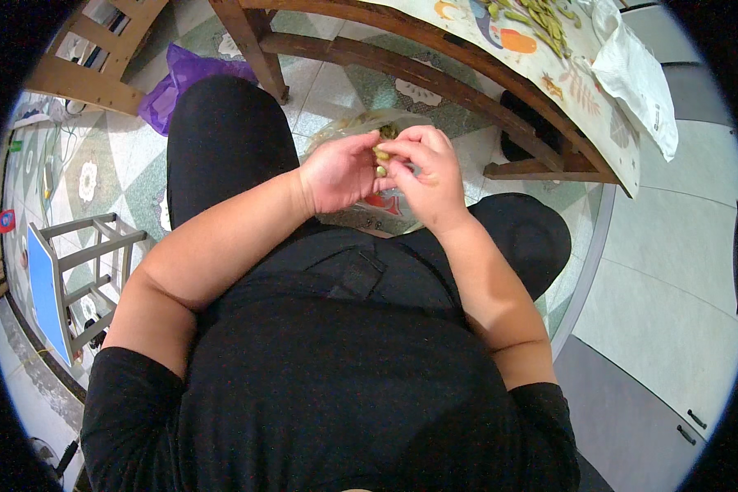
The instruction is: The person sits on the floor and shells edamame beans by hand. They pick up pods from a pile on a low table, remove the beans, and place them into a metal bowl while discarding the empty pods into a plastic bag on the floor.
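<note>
Between my two hands, above my lap, is a small yellow-green bean pod (pixel 382 153). The fingertips of my right hand (pixel 430 176) pinch it from the right. My left hand (pixel 340 174) is cupped around its other side, thumb near the pod, with some fingers hidden. A round green bean (pixel 381 171) shows just below the pod, between the hands. Under them a clear plastic bag (pixel 348 218) with red print lies between my legs, and some brownish-green bits (pixel 389 131) show in it behind my fingers.
A wooden table (pixel 623 156) with a patterned cover stands ahead right, bearing several green pods (pixel 541 25) and a white plastic bag (pixel 640 82). A purple bag (pixel 160 94) lies by my left knee. A blue-topped stool (pixel 47 291) rests on its side at left. Cabinets (pixel 664 246) line the right.
</note>
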Tool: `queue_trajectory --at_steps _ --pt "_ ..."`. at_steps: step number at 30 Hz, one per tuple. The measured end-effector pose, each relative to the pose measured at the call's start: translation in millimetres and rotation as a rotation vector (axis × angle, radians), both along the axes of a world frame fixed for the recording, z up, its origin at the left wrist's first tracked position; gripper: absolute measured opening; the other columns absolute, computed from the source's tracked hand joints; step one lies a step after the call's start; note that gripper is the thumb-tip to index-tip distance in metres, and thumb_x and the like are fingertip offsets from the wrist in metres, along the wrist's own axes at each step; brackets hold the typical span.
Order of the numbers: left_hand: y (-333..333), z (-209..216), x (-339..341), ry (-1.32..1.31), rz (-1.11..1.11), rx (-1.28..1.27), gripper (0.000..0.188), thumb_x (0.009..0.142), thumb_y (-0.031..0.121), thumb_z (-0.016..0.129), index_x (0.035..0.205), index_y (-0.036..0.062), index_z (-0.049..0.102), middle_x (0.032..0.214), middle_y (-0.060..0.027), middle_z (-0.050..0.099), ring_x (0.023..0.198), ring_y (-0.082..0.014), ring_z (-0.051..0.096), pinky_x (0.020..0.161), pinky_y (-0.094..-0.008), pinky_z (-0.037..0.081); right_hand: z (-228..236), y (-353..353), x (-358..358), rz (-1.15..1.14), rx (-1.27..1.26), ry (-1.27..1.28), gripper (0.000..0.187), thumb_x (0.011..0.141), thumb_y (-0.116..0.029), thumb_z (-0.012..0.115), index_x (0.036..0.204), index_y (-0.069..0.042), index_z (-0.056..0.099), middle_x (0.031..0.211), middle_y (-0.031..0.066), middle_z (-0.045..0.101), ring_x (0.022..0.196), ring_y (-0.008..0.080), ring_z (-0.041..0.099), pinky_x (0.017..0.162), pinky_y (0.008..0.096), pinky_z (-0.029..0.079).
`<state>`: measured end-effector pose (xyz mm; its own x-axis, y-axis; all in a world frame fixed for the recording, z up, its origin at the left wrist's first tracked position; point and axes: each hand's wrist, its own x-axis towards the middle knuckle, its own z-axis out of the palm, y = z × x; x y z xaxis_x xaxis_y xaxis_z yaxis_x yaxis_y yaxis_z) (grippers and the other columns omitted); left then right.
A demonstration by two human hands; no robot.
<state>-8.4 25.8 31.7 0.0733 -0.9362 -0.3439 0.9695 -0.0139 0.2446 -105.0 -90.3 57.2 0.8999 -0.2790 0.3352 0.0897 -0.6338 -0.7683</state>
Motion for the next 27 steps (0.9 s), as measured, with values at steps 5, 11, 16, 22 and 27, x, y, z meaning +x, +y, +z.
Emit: queue_trajectory --at_steps 5,11,16,22,27 --pt "2.0 -8.9 4.7 -0.419 0.068 0.146 0.031 0.086 0.032 0.042 0.103 0.0088 0.053 0.091 -0.0009 0.056 0.076 -0.0088 0.051 0.061 -0.0225 0.038 -1.1 -4.1 -0.1 -0.003 0.970 0.219 0.013 0.080 -0.014 0.054 0.086 -0.003 0.054 0.077 0.0033 0.057 0.060 0.0077 0.051 0.052 0.0186 0.041" --pt "2.9 -1.4 4.8 -0.461 0.124 0.075 0.017 0.079 0.012 0.055 0.094 0.0039 0.056 0.080 -0.0047 0.059 0.068 -0.0127 0.054 0.063 -0.0253 0.044 2.4 -11.0 -2.8 0.160 1.330 0.417 0.011 0.082 -0.014 0.052 0.083 -0.003 0.055 0.073 0.0040 0.058 0.058 0.0072 0.049 0.052 0.0182 0.039" --pt "3.4 -3.2 6.1 -0.513 0.156 0.103 0.009 0.076 0.005 0.057 0.084 0.0030 0.055 0.079 -0.0072 0.058 0.065 -0.0149 0.055 0.063 -0.0275 0.047 4.3 -12.1 -2.7 0.122 1.269 0.487 0.012 0.080 -0.014 0.054 0.084 -0.003 0.056 0.073 0.0053 0.059 0.057 0.0073 0.050 0.051 0.0178 0.039" --pt "4.6 0.5 0.4 -0.671 0.198 0.102 0.005 0.077 0.005 0.057 0.079 0.0030 0.053 0.073 -0.0071 0.057 0.061 -0.0151 0.054 0.059 -0.0270 0.046 6.8 -13.6 -4.6 0.132 1.248 0.564 0.012 0.080 -0.014 0.054 0.083 -0.003 0.056 0.073 0.0073 0.059 0.056 0.0083 0.050 0.052 0.0187 0.041" --pt "4.3 7.9 -0.1 -0.673 0.203 0.044 0.004 0.079 0.007 0.054 0.079 0.0031 0.052 0.067 -0.0068 0.055 0.056 -0.0152 0.053 0.056 -0.0276 0.046 6.4 -5.6 -4.7 0.157 1.442 0.481 0.015 0.083 -0.016 0.051 0.083 -0.002 0.056 0.071 0.0073 0.059 0.055 0.0096 0.050 0.052 0.0201 0.042"
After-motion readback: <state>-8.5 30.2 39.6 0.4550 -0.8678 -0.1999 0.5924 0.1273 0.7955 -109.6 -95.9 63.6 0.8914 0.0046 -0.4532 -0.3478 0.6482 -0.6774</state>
